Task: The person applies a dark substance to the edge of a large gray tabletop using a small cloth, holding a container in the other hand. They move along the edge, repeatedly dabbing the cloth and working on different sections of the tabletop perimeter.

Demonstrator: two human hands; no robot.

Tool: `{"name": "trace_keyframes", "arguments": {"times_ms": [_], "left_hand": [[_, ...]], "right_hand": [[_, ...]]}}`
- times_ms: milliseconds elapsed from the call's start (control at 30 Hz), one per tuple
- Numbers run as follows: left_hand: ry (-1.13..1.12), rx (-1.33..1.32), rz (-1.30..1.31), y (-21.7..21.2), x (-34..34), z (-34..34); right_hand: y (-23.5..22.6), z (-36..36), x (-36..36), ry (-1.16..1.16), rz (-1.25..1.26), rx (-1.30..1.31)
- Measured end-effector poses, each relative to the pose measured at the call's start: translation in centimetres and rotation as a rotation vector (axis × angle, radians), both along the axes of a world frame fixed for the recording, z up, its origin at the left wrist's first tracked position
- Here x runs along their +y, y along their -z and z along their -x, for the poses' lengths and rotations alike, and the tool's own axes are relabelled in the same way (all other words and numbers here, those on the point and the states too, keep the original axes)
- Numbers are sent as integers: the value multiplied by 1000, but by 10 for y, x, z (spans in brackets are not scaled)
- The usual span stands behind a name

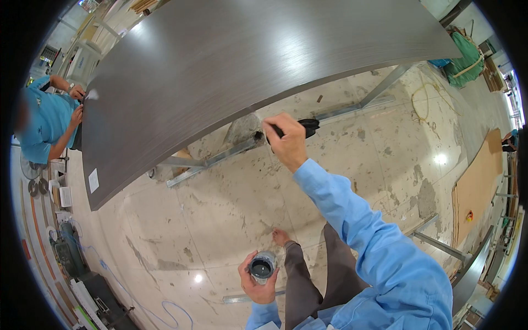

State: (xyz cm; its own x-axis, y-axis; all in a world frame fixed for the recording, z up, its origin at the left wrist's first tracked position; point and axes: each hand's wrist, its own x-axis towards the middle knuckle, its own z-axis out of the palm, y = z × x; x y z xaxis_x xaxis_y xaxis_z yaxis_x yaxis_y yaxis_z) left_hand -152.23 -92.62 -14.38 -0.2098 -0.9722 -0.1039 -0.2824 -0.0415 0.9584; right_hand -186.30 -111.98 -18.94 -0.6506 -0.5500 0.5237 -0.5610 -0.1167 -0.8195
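My right hand (286,142) is raised and grips a black-handled brush (308,126), its tip against the near edge of a large dark grey wood-grain panel (220,60) resting on metal supports. My left hand (256,283) is held low near my body, wrapped around a small round tin (262,268) with dark grey liquid inside. My sleeves are light blue. My bare foot (280,236) shows on the floor below.
A person in a turquoise shirt (44,118) stands at the panel's far left end, hands on its edge. Metal rails (220,157) lie under the panel on the stained stone floor. Cardboard sheets (476,187) lie right; tools and a blue cable (137,305) lie left.
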Motion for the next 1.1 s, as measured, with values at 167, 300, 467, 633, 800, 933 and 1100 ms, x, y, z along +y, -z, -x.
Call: {"name": "trace_keyframes", "arguments": {"times_ms": [167,300,467,633,800,933,1100], "left_hand": [[-25,-26,-11,2,-2,-14],[-33,-32,2,2,-3,-21],[-52,-12,-10,0,-7,-32],[-65,-14,10,2,-8,-46],[-88,29,-9,6,-4,-57],[-110,37,-30,7,-4,-61],[-95,65,-16,6,-5,-54]], "right_hand": [[-7,-12,-1,337,56,-185],[-9,-44,-15,-101,-70,-73],[-14,-57,-19,82,-15,-154],[-4,-71,-22,121,-34,-183],[14,-95,-34,-64,-38,-131],[6,-53,-13,188,-68,-84],[-7,-13,8,226,-77,-191]]}}
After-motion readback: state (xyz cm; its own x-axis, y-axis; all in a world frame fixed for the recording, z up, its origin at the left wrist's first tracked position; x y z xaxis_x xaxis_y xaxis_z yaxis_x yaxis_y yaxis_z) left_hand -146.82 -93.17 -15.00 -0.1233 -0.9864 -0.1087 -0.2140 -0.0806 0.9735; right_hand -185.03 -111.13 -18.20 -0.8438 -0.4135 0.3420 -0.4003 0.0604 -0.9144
